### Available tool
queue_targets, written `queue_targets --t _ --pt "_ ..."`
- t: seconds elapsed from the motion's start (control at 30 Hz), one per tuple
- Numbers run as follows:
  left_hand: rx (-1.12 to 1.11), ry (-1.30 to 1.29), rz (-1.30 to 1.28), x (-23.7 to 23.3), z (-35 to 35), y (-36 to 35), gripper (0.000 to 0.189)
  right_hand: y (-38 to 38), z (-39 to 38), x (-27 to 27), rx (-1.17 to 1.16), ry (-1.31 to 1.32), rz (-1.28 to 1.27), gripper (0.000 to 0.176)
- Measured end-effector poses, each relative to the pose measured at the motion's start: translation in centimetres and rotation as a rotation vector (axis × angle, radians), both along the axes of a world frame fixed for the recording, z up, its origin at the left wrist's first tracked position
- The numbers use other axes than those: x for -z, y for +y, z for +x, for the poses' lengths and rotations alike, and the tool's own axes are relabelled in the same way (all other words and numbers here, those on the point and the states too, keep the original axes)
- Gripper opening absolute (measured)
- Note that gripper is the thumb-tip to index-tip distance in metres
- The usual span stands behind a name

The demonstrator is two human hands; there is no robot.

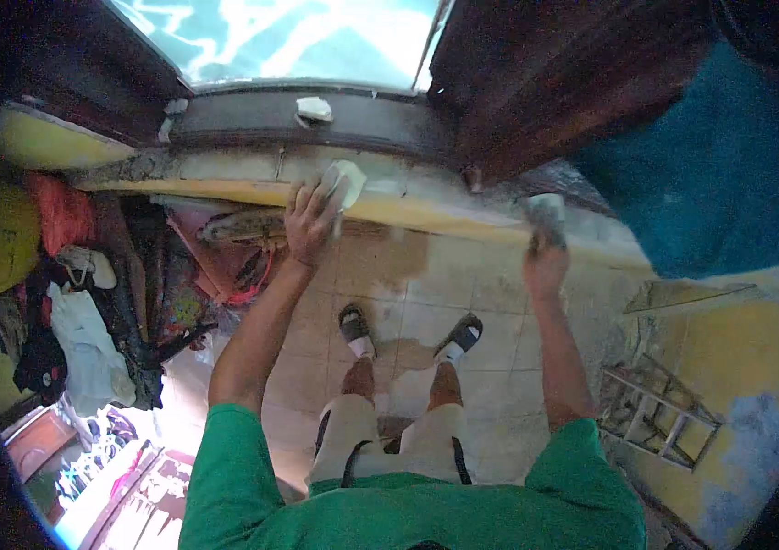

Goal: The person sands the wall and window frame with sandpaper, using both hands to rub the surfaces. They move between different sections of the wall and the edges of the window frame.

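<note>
My left hand [312, 218] is at the front edge of the window ledge [233, 167], its fingers against a pale, whitish-yellow piece [346, 183] too blurred to name. Farther right, my right hand [547, 261] is raised near the same ledge. It holds a small object [547, 215], grey below and whitish on top, that I cannot make out. On the dark window sill, between the two window sides, lies another white crumpled piece [314, 110].
A bright window pane [288, 41] is ahead. Blue cloth [696, 174] hangs at the right, above a small ladder-like frame [660, 417]. Clothes [87, 339] and a red bag [64, 213] hang at the left. Tiled floor [490, 275] lies below.
</note>
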State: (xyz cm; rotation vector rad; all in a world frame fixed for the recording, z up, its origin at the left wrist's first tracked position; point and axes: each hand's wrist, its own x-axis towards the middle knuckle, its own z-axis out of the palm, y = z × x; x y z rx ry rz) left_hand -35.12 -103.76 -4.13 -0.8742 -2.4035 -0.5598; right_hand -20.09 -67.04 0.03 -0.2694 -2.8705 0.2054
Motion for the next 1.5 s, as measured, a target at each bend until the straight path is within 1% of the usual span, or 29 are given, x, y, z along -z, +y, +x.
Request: queue_targets --t 0.07,0.1,0.13,0.2,0.27,0.33,0.37,0.43,0.47,0.53,0.57,0.63,0.67,0.7,0.77,0.8,0.87,0.97,1.0,1.07,1.13,1.23,1.27,1.3,1.33,1.4,1.43,1.47,1.5 --pt "0.000 0.000 0.021 0.6 0.1 -0.1 0.050 -0.7 -0.7 -0.7 0.257 0.125 -0.421 0.027" --pt "-0.014 0.010 0.047 0.4 0.3 0.2 0.051 -2.1 -0.7 0.8 0.153 0.146 -0.065 0.028" --pt "-0.027 0.024 0.074 0.2 0.2 0.7 0.052 -2.8 -0.8 1.6 0.169 0.137 -0.052 0.028" --pt "0.008 0.000 0.088 -0.3 0.1 0.7 0.052 -4.2 -0.9 0.8 -0.069 0.170 0.053 0.030" --pt "0.048 -0.007 0.100 0.1 -0.3 0.3 0.052 -1.7 -0.4 0.5 0.033 0.147 0.022 0.032" --pt "0.028 0.043 0.008 0.7 -0.6 -0.3 0.047 0.3 -0.1 1.3 0.309 0.147 -0.240 0.033" --pt "0.044 0.042 0.020 1.3 -0.8 -0.2 0.047 -0.8 -0.3 0.7 0.325 0.149 -0.227 0.033" --pt "-0.001 0.151 0.044 2.3 -1.0 0.3 0.043 -4.5 -1.4 -1.0 -0.068 0.196 0.104 0.030" --pt "0.016 0.154 0.047 2.3 -0.8 0.3 0.043 -2.4 -0.4 -0.5 -0.051 0.199 0.108 0.030" --pt "0.049 0.108 -0.004 1.9 -1.0 -0.5 0.040 2.6 0.7 1.5 0.207 0.098 0.058 0.028" --pt "0.066 0.105 0.030 1.8 -1.0 -0.4 0.038 2.4 0.1 1.4 0.209 0.117 0.052 0.028" --pt "0.044 0.154 0.043 1.5 -1.1 0.3 0.037 2.7 0.7 1.0 0.507 -0.085 -0.116 0.043" --pt "0.015 0.188 0.059 1.6 -0.9 1.0 0.037 2.9 1.2 1.2 0.527 -0.077 -0.109 0.043" --pt "-0.017 0.151 -0.019 1.8 -0.6 0.7 0.036 2.8 1.5 2.0 0.368 0.000 -0.041 0.043" --pt "0.023 0.152 -0.008 1.9 -0.7 0.6 0.037 2.2 1.6 3.4 0.040 0.150 0.079 0.043" --pt "0.050 0.151 -0.004 1.6 -1.0 0.3 0.037 3.5 2.3 2.9 0.055 0.162 0.067 0.043" --pt "0.036 0.196 -0.041 2.1 -1.4 0.0 0.037 8.1 3.3 1.0 0.436 0.154 -0.080 0.028" --pt "-0.019 0.198 -0.049 2.6 -0.7 0.5 0.036 9.2 3.9 3.2 0.542 0.211 -0.045 0.029" --pt "-0.055 0.168 -0.034 2.3 -0.5 0.8 0.035 9.5 3.8 2.9 0.531 0.231 -0.047 0.029" --pt "-0.049 0.164 -0.061 1.2 -0.3 0.6 0.038 9.9 3.9 2.6 0.103 0.356 0.289 0.030" --pt "0.025 0.095 -0.129 0.2 -0.4 0.2 0.044 13.2 5.0 3.1 0.166 0.378 0.262 0.030" --pt "0.052 0.090 -0.077 1.5 -0.7 0.2 0.047 16.9 6.3 2.3 0.669 0.027 -0.397 0.033" --pt "0.061 0.048 -0.021 2.2 -0.7 0.3 0.047 15.5 5.8 4.1 0.442 0.296 -0.347 0.033" --pt "0.069 0.094 -0.016 2.2 -0.4 0.3 0.049 14.1 4.8 6.0 0.206 0.555 -0.289 0.033" --pt "0.096 0.098 -0.017 2.1 -0.5 0.7 0.049 15.1 5.5 5.1 0.232 0.563 -0.284 0.033" --pt "0.042 0.156 -0.181 1.4 -0.7 0.0 0.051 16.5 6.8 2.7 0.184 0.198 -0.032 0.037" --pt "-0.027 0.039 -0.268 2.5 -0.7 -1.8 0.045 19.4 7.5 3.3 0.411 0.123 -0.108 0.037" --pt "-0.016 0.045 -0.273 2.3 -1.2 -2.3 0.045 20.2 7.7 3.5 0.422 0.126 -0.114 0.037" --pt "0.053 0.053 -0.148 2.4 -1.3 -2.0 0.044 21.4 7.8 3.4 0.460 0.199 -0.114 0.034"
